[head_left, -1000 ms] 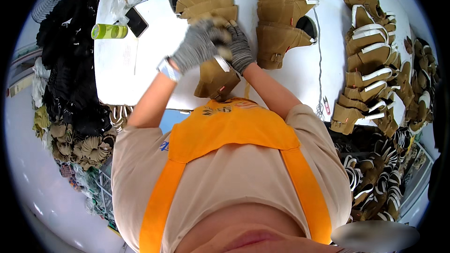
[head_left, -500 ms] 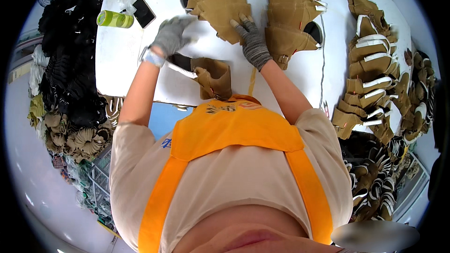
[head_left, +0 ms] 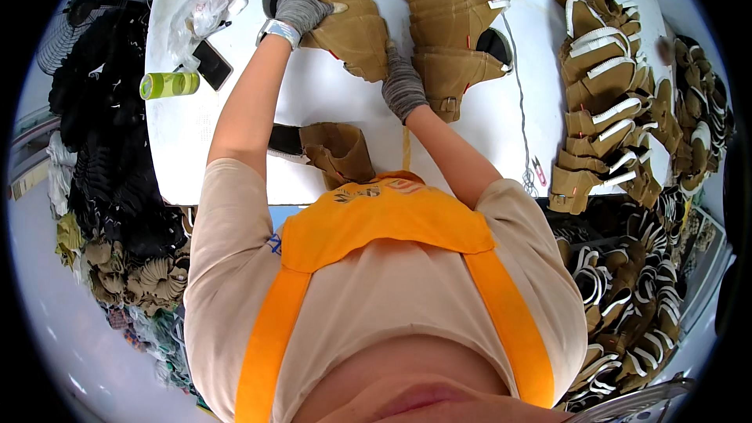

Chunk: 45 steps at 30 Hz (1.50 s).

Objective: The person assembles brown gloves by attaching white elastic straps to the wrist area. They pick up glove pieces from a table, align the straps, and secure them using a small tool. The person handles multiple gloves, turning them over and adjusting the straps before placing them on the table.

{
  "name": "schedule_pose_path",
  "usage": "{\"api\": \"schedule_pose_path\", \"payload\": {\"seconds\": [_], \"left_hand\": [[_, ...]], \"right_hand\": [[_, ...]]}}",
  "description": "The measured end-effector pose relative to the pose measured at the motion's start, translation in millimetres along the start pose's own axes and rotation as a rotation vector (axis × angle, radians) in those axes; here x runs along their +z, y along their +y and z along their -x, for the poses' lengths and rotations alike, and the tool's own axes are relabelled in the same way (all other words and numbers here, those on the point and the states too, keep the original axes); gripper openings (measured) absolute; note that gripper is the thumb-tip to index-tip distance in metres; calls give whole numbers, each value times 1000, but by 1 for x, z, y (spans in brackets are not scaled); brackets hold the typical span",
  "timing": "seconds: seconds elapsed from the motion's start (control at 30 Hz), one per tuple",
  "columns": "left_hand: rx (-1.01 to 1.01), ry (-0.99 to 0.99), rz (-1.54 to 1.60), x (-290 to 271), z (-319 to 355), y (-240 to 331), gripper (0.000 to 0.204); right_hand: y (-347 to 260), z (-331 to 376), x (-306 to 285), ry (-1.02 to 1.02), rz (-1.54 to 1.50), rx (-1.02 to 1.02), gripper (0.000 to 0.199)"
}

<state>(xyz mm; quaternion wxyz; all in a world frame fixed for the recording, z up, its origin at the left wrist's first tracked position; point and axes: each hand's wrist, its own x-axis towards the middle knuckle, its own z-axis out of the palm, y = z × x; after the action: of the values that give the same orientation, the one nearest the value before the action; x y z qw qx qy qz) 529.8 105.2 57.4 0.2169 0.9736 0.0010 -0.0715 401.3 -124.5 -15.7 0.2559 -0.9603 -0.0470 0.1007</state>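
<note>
Two stacks of brown fabric boot uppers lie on the white table in front of me. My left hand [head_left: 304, 12], in a grey knit glove, grips the left edge of the front boot upper [head_left: 352, 39] in the left stack, its thumb on top. My right hand [head_left: 404, 88], gloved alike, is closed at that upper's right edge, its fingertips partly hidden. The right stack of boot uppers [head_left: 446, 66], with a buckle on its front piece, sits just beside my right hand. A single boot upper [head_left: 338, 150] with a dark lining lies close to my apron.
On the table's left are a green bottle [head_left: 169, 84], a phone [head_left: 212, 64] and a clear plastic bag [head_left: 196, 19]. More white-edged uppers [head_left: 599, 86] are piled at the right edge. Small red snips [head_left: 539, 171] lie near a dark cord [head_left: 520, 98]. A fan [head_left: 82, 8] stands far left.
My left hand has moved up from over the bare table onto the left stack's edge. My right hand has shifted from the upper's top to its right edge. The whole view has shifted.
</note>
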Motion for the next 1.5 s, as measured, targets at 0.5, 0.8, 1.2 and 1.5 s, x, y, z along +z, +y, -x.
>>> {"api": "schedule_pose_path", "payload": {"seconds": [0.5, 0.8, 1.2, 1.5], "left_hand": [[223, 131, 688, 0, 39, -39, 54], [340, -11, 1273, -41, 192, 87, 67], [271, 218, 1016, -73, 241, 119, 66], [378, 274, 911, -90, 245, 125, 58]], "right_hand": [[30, 121, -152, -518, -1639, 328, 33], [-21, 111, -164, -663, -1980, 128, 41], [-58, 135, -210, -15, -55, -102, 45], [-64, 157, -207, -11, -1128, -281, 51]]}}
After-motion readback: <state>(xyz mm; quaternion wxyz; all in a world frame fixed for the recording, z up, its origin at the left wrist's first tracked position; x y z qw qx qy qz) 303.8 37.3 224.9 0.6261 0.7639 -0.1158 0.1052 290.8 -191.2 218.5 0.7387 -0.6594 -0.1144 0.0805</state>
